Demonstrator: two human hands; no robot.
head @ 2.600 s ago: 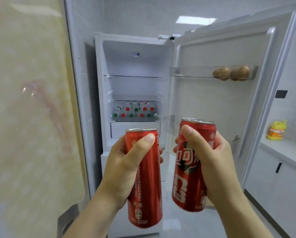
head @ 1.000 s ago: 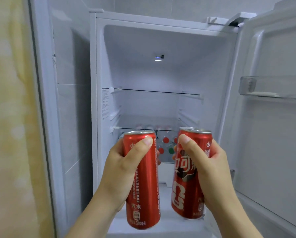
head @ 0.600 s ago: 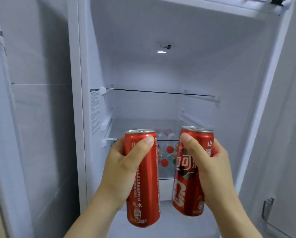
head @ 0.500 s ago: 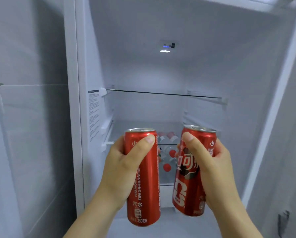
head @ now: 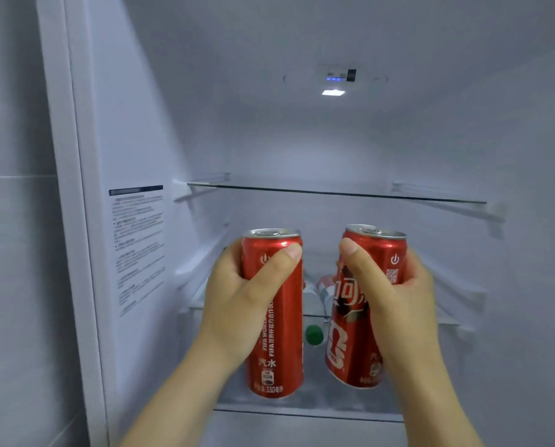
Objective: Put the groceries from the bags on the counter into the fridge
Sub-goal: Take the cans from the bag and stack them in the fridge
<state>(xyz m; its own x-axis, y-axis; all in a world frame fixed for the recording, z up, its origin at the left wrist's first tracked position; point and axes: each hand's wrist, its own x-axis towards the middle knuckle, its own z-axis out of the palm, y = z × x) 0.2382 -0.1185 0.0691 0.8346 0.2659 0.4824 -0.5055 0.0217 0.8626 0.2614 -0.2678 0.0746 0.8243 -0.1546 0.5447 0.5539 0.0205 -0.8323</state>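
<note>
Head view: A person stands at the open fridge (head: 302, 140) with a slim red soda can in each of the two hands, both cans raised into the mouth of the main compartment, below the upper glass shelf (head: 334, 192). The left hand (head: 234, 308) is wrapped round the left can (head: 282, 337), thumb laid slantwise across the front near the rim. The fingers go round the back, out of sight. The right hand (head: 398, 304) grips the right can (head: 350, 337) the same way, its thumb pressing the upper front. Both hands are closed firmly on their loads and held apart, neither touching the other, with a gap between the cans. The left can stands upright, while the right one leans a little, top outward. Both bases hang free, resting on nothing. Carrying one can per hand looks like a way to shelve two groceries in a single trip, and the high grip leaves each base clear for setting down flat. Through the gap, bottles (head: 323, 285) lie on their sides deeper in the compartment, a green cap (head: 314, 334) facing the camera. Exactly which level they rest on cannot be told. A printed label (head: 137, 246) is stuck to the left inner wall and the interior light (head: 333, 92) glows overhead. Neither can has yet been put down. The likely next step is to lower them onto a free shelf.
</note>
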